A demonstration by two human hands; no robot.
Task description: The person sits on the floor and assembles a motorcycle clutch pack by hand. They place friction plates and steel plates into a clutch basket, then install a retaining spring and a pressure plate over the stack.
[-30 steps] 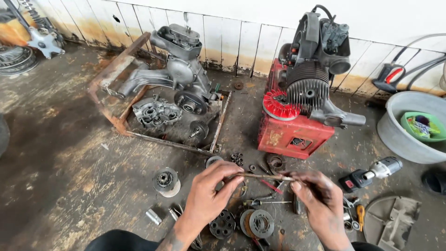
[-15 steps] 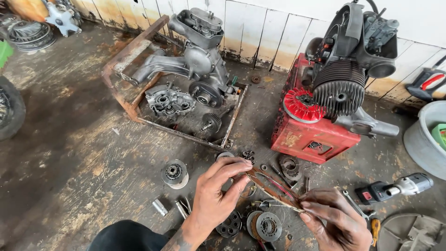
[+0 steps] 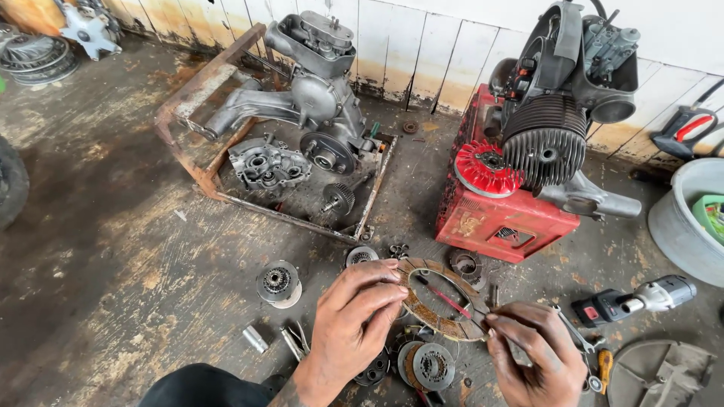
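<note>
Both hands are holding a thin brown ring (image 3: 441, 301) up over the floor (image 3: 113, 249), low in the view: the left hand (image 3: 354, 324) is pinching the ring's left edge between thumb and fingers, and the right hand (image 3: 532, 354) is closing its fingertips on the ring's right edge. Just under the ring, a round clutch disc (image 3: 432, 365) and other small discs are lying on the floor between the wrists. Left of the left hand, a short metal cylinder (image 3: 255, 338) and pliers (image 3: 296, 341) are lying near each other, and a small hub (image 3: 277, 282) is sitting a little further out. Right of the right hand, a wrench (image 3: 573, 332) is lying beside a grey and red power tool (image 3: 633, 300), with a flat grey cover (image 3: 660, 373) at the lower right corner. Further back, a red crate (image 3: 501, 215) is carrying a black finned engine (image 3: 550, 113) with a red fan wheel (image 3: 486, 167) at its front. To the left of that, a rusty metal frame (image 3: 204, 143) is holding a grey engine case (image 3: 317, 98) and a gear (image 3: 341, 199). At the right edge a grey tub (image 3: 679, 218) is standing by the white wall (image 3: 422, 45)
</note>
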